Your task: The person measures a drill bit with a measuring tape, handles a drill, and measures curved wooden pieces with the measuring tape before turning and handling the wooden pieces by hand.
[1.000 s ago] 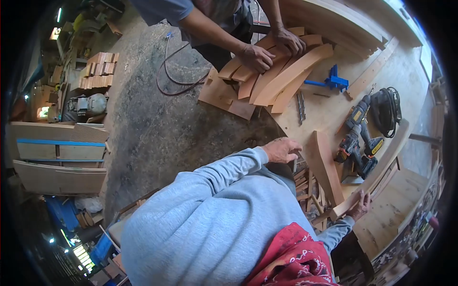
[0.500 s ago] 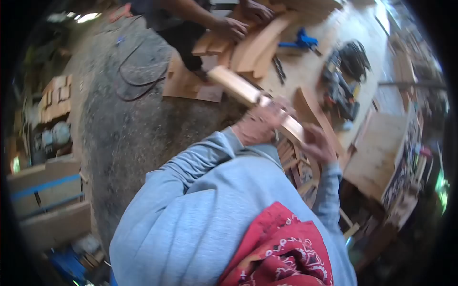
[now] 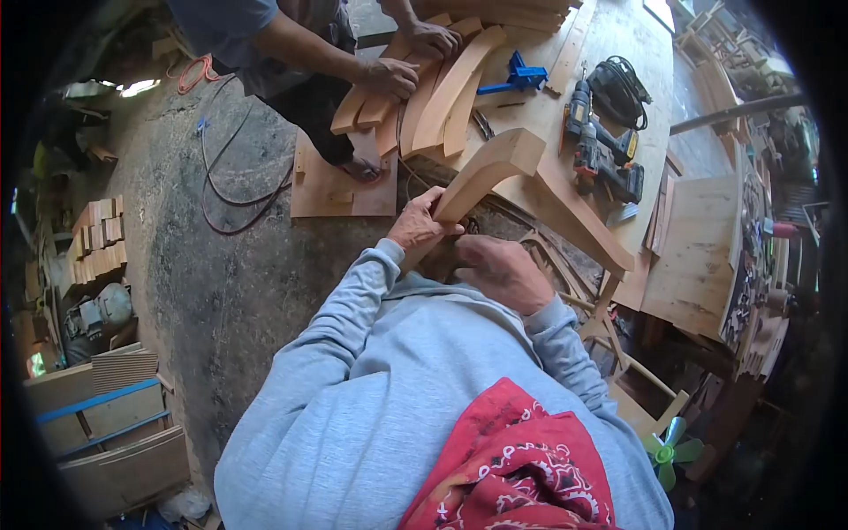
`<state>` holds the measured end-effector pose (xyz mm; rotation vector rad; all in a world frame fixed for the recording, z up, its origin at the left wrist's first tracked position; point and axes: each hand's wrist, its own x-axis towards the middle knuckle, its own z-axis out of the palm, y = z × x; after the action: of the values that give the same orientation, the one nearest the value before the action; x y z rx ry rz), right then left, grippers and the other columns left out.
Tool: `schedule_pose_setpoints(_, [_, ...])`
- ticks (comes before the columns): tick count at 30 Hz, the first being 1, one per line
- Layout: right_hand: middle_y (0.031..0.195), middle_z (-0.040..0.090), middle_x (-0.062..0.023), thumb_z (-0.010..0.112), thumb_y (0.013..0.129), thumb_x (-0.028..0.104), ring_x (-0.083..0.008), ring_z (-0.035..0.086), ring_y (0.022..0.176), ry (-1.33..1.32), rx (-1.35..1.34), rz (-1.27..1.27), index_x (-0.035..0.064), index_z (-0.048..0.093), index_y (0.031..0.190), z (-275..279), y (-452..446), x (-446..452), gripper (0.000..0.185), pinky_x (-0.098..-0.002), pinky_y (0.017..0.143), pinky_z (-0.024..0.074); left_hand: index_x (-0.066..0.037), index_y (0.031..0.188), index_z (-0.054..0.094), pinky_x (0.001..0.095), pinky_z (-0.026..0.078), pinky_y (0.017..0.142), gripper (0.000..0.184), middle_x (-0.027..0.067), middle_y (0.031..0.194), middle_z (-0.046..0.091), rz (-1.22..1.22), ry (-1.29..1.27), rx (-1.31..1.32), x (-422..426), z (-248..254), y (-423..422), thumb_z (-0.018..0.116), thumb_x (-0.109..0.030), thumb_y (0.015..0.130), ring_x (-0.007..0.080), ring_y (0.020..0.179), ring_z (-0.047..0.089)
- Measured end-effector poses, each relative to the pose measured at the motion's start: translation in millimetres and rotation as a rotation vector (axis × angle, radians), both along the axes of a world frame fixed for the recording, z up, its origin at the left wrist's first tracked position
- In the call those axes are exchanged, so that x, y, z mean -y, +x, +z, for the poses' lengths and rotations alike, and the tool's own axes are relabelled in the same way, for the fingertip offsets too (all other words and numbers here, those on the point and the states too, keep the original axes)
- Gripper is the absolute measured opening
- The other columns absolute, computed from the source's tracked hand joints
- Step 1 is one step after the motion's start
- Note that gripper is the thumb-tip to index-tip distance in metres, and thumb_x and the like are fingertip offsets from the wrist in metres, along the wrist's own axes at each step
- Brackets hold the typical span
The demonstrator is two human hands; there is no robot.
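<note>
My left hand (image 3: 419, 223) is closed around a curved wooden piece (image 3: 484, 173), thumb and fingers on its near part. The piece slants up and away to the right, its broad end toward the workbench. My right hand (image 3: 508, 272) is beside its lower end, in front of my body. Motion smears the right fingers, and I cannot tell whether they touch the wood. Another curved wooden piece (image 3: 583, 216) lies along the bench's near edge, partly behind the held one.
Across the workbench (image 3: 552, 119), a co-worker's hands (image 3: 393, 78) rest on several curved wooden pieces (image 3: 459, 88). A blue clamp (image 3: 517, 75), cordless drills (image 3: 587, 141) and a coiled black cable (image 3: 618, 88) lie on the bench. A wooden chair frame (image 3: 609, 331) stands at my right.
The wooden piece went from lying across both hands to pointing up and away in my left hand. My right hand has moved left, toward my body. The view has shifted slightly.
</note>
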<state>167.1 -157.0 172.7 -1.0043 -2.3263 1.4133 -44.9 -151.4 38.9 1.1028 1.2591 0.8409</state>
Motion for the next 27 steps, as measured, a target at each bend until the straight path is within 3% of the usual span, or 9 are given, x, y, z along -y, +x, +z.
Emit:
schedule_pose_setpoints(2, [0.106,0.068,-0.0153,0.078,0.082,0.012,-0.0234,0.072,0.086,-0.113,-0.091,-0.196,0.0036,0.056,0.131,-11,18,-9,0.054,-0.0355,0.071,0.0558,-0.008,0.120,0.061,0.0277,0.049,0.087,0.061,0.0005,0.101,0.065,-0.013,0.038,0.044,-10,-13,2,0.093,-0.017,0.069,0.0108,0.095,0.059])
schedule_pose_setpoints(3, [0.113,0.066,-0.0151,0.080,0.081,0.011,-0.0207,0.071,0.090,-0.148,-0.116,-0.300,0.0031,0.047,0.141,1,18,-16,0.069,-0.0332,0.075,0.0560,-0.008,0.120,0.062,0.0278,0.049,0.088,0.062,0.0003,0.102,0.066,-0.017,0.055,0.025,-15,-16,5,0.094,-0.018,0.067,0.0108,0.096,0.060])
schedule_pose_setpoints(6, [0.125,0.060,-0.0169,0.081,0.081,0.012,-0.0240,0.071,0.092,0.038,-0.112,-0.610,0.0028,0.036,0.149,-11,14,-38,0.082,-0.0352,0.077,0.0578,-0.006,0.121,0.062,0.0294,0.051,0.090,0.062,0.0042,0.106,0.069,-0.055,0.063,0.077,-24,-25,15,0.092,-0.014,0.068,0.0142,0.099,0.064])
schedule_pose_setpoints(7, [0.136,0.053,-0.0192,0.082,0.081,0.012,-0.0267,0.070,0.097,-0.024,-0.121,-0.620,0.0047,0.027,0.154,-7,12,-45,0.092,-0.0353,0.080,0.0593,-0.006,0.121,0.062,0.0293,0.051,0.090,0.062,0.0040,0.106,0.069,-0.058,0.046,0.098,-26,-26,19,0.093,-0.014,0.068,0.0140,0.099,0.064])
schedule_pose_setpoints(11, [0.139,0.051,-0.0184,0.081,0.084,0.011,-0.0258,0.070,0.104,-0.139,-0.345,-0.655,0.0060,0.024,0.155,-23,-1,-60,0.092,-0.0334,0.081,0.0600,-0.007,0.120,0.062,0.0289,0.052,0.090,0.061,0.0036,0.106,0.069,-0.051,-0.032,0.137,-28,-39,35,0.093,-0.015,0.068,0.0134,0.098,0.064])
schedule_pose_setpoints(21, [0.122,0.063,-0.0182,0.073,0.085,0.008,-0.0249,0.069,0.102,-0.402,-0.222,-0.491,0.0015,0.043,0.140,-43,0,-51,0.063,-0.0343,0.089,0.0555,-0.005,0.120,0.062,0.0288,0.053,0.090,0.052,0.0050,0.110,0.069,0.075,-0.051,0.281,-8,-76,41,0.087,-0.007,0.075,0.0133,0.099,0.063])
schedule_pose_setpoints(24, [0.124,0.063,-0.0185,0.073,0.084,0.011,-0.0249,0.067,0.106,-0.422,-0.140,-0.397,0.0009,0.044,0.139,-67,6,-51,0.063,-0.0342,0.091,0.0538,-0.005,0.121,0.061,0.0280,0.053,0.089,0.050,0.0041,0.109,0.068,0.053,-0.041,0.255,-12,-94,37,0.086,-0.006,0.077,0.0124,0.098,0.063])
schedule_pose_setpoints(25, [0.115,0.063,-0.0110,0.078,0.086,0.014,-0.0128,0.059,0.087,-0.330,-0.093,-0.386,0.0012,0.046,0.141,-75,7,-49,0.065,-0.0296,0.080,0.0518,-0.005,0.120,0.061,0.0281,0.053,0.088,0.051,0.0037,0.108,0.068,0.049,-0.043,0.226,-14,-86,36,0.087,-0.006,0.076,0.0122,0.098,0.063])
schedule_pose_setpoints(27, [0.112,0.063,-0.0118,0.079,0.085,0.018,-0.0151,0.059,0.089,-0.259,-0.012,-0.354,-0.0001,0.051,0.136,-92,12,-48,0.061,-0.0315,0.082,0.0514,-0.006,0.119,0.061,0.0282,0.053,0.087,0.052,0.0029,0.107,0.067,0.046,-0.042,0.170,-17,-73,35,0.088,-0.007,0.075,0.0117,0.097,0.063])
